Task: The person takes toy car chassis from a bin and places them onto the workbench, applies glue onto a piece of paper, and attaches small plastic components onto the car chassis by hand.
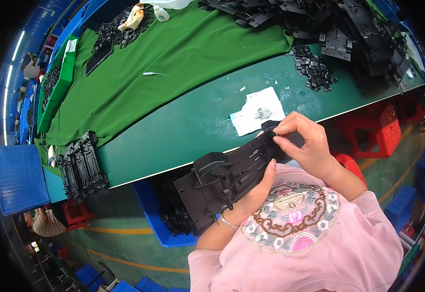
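Note:
A long black moulded plastic chassis (237,170), like a toy car's underside, is held tilted in front of my chest. It has raised wheel arches along its far edge. My left hand (258,194) is closed round its near edge, the thumb lying on top and the other fingers hidden beneath. At the chassis's right end, my right hand (307,141) pinches thumb and forefinger together by a wheel arch. Whatever is between those fingertips is too small to make out. Just beyond, a smudged white paper sheet (258,109) lies on the green table (173,131).
Small black parts (314,68) lie heaped at the right, near piled black chassis (339,44). Stacked chassis (82,163) stand at the table's left end. A green cloth (183,44) holds a dropper (156,74) and white bottle (161,13). A blue bin (173,241) sits below; red stools (378,129) stand right.

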Available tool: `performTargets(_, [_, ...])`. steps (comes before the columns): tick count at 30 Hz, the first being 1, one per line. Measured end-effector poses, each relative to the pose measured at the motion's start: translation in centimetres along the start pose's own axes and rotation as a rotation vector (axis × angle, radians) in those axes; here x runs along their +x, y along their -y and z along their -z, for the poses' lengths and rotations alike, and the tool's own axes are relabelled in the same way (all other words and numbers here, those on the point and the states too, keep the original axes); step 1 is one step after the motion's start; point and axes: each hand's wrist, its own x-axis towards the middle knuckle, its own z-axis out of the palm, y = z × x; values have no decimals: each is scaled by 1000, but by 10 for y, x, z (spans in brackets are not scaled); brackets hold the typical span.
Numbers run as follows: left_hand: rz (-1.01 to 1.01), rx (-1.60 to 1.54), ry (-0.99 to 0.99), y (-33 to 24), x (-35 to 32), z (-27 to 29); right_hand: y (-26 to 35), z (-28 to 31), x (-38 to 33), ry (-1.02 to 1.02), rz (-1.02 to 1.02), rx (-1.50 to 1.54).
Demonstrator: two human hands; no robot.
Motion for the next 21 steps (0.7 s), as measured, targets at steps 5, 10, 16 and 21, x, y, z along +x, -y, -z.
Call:
performTargets(5, [21, 44, 7, 1, -1, 0, 0, 4, 2, 102, -31, 8])
performTargets(10, [59, 51, 128, -2, 2, 3, -2, 7, 2, 119, -74, 46])
performTargets(16, [71, 111, 80, 1, 3, 2, -5, 15, 3, 27, -232, 247])
performTargets(21, [109, -52, -79, 0, -1, 0, -49, 69, 16, -167, -268, -245])
